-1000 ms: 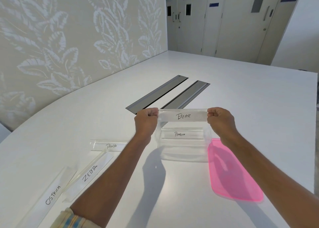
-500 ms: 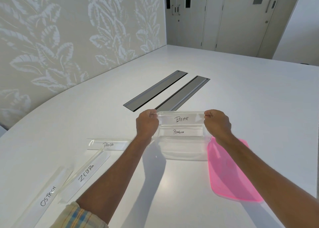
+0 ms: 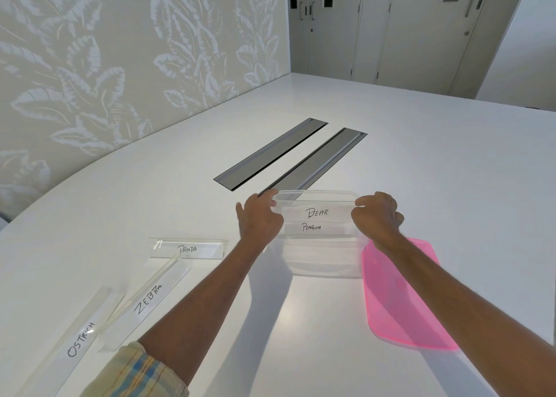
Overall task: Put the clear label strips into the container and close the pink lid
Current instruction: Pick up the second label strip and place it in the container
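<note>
Clear container (image 3: 319,246) sitting open on the white tabletop (image 3: 421,162), just on the near side of two grey slot covers (image 3: 288,156). BEAR strip (image 3: 316,213) lying across the container's far part, at or just under the rim; whether it is resting inside or being held up cannot be told. PENGUIN strip (image 3: 313,227) lying inside the container, just nearer than the BEAR strip. Left hand (image 3: 258,219) sitting at the container's left end, fingers spread and loosened, fingertips touching the rim corner; grip looking released, grasping nothing that can be made out. Right hand (image 3: 376,216) curling at the container's right end, fingers bent over the BEAR strip's end; cannot tell whether this grip is pinching the strip or only resting on it. Pink lid (image 3: 403,300) lying flat just beside the container's right side, running nearer, partly under the right forearm. PANDA strip (image 3: 188,248) lying left of the container, apart from it. ZEBRA strip (image 3: 147,300) lying farther left and nearer, its far end touching the PANDA strip. OSTRICH strip (image 3: 78,339) lying just beyond the ZEBRA strip, farthest from the container.
</note>
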{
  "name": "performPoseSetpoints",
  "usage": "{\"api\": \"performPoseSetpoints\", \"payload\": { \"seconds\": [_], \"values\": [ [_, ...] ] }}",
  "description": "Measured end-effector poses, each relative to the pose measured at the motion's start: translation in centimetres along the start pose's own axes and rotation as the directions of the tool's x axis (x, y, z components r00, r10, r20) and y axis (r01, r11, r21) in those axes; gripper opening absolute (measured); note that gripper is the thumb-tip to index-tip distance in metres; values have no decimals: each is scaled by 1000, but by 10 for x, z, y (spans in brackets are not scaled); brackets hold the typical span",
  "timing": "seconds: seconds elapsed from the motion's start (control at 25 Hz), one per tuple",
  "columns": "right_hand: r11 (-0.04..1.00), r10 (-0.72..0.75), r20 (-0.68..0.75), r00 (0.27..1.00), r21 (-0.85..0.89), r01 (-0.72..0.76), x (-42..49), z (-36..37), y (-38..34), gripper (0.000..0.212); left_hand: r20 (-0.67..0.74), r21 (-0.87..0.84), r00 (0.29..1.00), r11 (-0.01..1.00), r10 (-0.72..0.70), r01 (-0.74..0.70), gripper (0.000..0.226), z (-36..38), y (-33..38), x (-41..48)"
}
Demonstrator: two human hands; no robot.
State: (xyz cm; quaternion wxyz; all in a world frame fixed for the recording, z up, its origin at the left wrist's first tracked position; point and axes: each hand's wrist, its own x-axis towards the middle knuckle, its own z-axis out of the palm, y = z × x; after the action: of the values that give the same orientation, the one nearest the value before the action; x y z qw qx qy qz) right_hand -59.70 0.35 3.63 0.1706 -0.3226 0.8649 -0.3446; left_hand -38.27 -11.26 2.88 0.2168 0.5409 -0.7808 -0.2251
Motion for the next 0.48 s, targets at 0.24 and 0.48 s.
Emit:
{"api": "performPoseSetpoints", "payload": {
  "seconds": [0.24, 0.48],
  "values": [
    [992, -5, 42, 999, -125, 10, 4, 6, 0, 38, 70, 230, 994, 968, 87, -101, 71, 9, 3, 4],
    [983, -27, 114, 993, -179, 47, 7, 18, 5, 5, 130, 335, 987, 933, 89, -128, 55, 20, 6, 4]
  ]
}}
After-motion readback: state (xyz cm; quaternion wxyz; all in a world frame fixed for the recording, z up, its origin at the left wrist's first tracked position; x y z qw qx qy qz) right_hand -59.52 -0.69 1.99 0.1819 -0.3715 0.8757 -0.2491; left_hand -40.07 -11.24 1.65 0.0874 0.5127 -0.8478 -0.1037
